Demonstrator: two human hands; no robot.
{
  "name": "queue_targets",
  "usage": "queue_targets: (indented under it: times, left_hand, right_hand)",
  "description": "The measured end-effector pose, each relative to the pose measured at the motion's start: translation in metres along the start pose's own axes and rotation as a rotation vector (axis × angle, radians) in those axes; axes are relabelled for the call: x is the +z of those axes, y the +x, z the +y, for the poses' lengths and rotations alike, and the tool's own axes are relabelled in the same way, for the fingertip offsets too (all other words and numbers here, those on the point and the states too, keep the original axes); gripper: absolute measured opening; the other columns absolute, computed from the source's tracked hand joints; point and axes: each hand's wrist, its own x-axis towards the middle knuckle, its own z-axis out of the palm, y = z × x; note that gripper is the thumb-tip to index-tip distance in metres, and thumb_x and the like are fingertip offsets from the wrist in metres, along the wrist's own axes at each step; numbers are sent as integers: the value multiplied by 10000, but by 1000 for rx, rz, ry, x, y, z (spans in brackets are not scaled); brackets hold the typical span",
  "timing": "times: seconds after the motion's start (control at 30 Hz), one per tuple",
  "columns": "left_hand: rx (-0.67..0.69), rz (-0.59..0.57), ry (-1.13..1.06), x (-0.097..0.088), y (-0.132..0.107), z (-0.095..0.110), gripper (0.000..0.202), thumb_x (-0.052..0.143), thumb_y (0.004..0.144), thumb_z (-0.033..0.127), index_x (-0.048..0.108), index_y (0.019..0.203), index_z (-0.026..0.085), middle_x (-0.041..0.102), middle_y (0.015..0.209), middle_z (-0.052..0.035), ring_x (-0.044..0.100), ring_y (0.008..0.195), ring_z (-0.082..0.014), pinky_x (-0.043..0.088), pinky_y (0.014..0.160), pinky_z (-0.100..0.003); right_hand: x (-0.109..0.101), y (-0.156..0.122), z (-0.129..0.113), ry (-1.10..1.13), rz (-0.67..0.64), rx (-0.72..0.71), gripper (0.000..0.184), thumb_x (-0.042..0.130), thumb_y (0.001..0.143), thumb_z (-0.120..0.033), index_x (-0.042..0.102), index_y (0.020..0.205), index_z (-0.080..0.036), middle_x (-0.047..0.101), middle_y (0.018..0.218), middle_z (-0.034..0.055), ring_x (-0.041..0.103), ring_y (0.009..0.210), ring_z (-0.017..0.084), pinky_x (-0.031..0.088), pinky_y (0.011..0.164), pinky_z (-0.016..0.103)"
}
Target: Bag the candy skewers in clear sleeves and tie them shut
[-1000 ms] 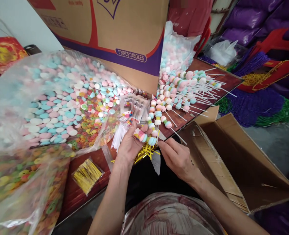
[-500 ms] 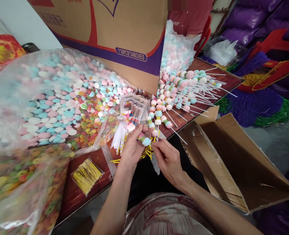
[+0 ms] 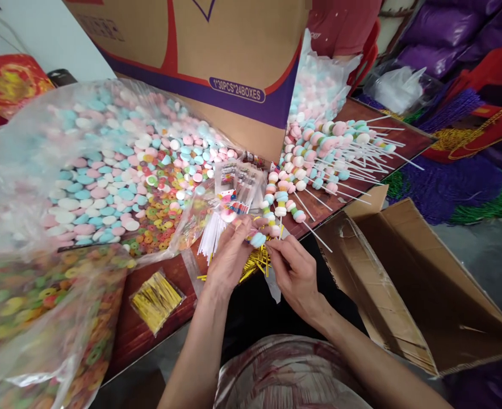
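Both hands have drawn closer together since a moment ago, the right one having come up from the table edge to meet the left at the candy skewer.

Largest in sight is the big cardboard box [image 3: 217, 62] standing at the back of the brown table [image 3: 149, 335], with an open, empty carton [image 3: 408, 284] off to the right. A wide clear bag of pastel candies [image 3: 97, 165] spreads over the left of the table, and a heap of finished skewers [image 3: 331, 153] lies on the right. Nearer the edge sits a small packet of gold twist ties [image 3: 157, 298].

At the table's front edge the left hand [image 3: 229, 255] grips the candy skewer [image 3: 257, 236], its fingers wrapped round the candy end. The right hand [image 3: 296, 275] pinches just below that candy, fingertips touching the stick, with loose gold ties [image 3: 255, 262] lying directly underneath both hands.
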Motion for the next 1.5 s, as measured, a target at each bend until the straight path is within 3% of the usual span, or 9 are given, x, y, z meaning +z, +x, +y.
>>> queue_targets:
  times: [0.13,0.33,0.5,0.67,0.8,0.97,1.17,1.3,1.5]
  left_hand:
    - [204,195,-100,-3,10,17,329,667,835,502,646,868,175,720,907,-70,699,937,-218,531,841,-338]
    - [156,324,-262,-10,24,28,316,439,990,324,590,762,165,616,681,-16,642,674,-130,530,728,-292]
    - [161,284,-334,-9,26,21,360,432,988,433,574,779,176,599,683,0,617,641,-115,509,675,-266]
    - [150,229,-215,-1,19,5,317,589,905,465,593,787,171,621,710,1,631,651,-112,513,669,-246]
    - [165,176,-127,3,13,-6,273,691,840,420,612,795,162,620,691,4,635,642,-116,518,683,-245]
    - [91,149,-142,2,11,-4,250,718,825,366,599,757,157,621,677,5,622,608,-105,534,738,-268]
    - [47,181,-196,2,12,1,265,649,881,395,589,779,158,630,687,-2,650,646,-118,550,744,-273]
    - [58,205,-203,4,12,-1,301,657,868,430,580,771,156,627,684,-2,664,667,-125,550,737,-271]
    - [110,160,-104,3,10,-8,308,750,786,410,584,739,154,610,688,8,663,688,-123,527,681,-230]
  right_hand:
    - [-7,-4,4,-115,-46,-106,184,501,952,-124,672,989,-181,502,732,15,499,628,126,427,567,246]
    - [-10,-8,9,-262,-100,-239,202,507,946,-136,692,1000,-196,538,713,25,517,619,127,409,548,240]
    - [-14,-5,8,-59,-86,-61,160,515,952,-161,669,920,-193,563,744,26,523,651,136,431,580,259]
    - [-8,-4,12,13,-87,6,156,518,958,-174,672,966,-202,529,752,14,508,657,138,421,578,260]
    - [-3,-5,15,-116,-81,-103,212,490,961,-148,682,1042,-193,504,758,25,498,658,138,425,582,250]
    - [-5,-5,16,-385,-127,-309,277,454,967,-138,693,1101,-181,519,712,31,470,571,120,391,523,227]
    - [-10,-6,16,-449,-122,-335,340,449,972,-113,667,1223,-185,540,725,30,507,598,110,413,557,212]
    - [-8,-6,18,-500,-112,-370,354,422,980,-107,706,1180,-178,487,690,9,476,563,85,394,526,185]
    - [-1,-6,18,-520,-178,-344,411,380,982,-95,676,1251,-193,552,743,28,520,600,88,440,558,176]
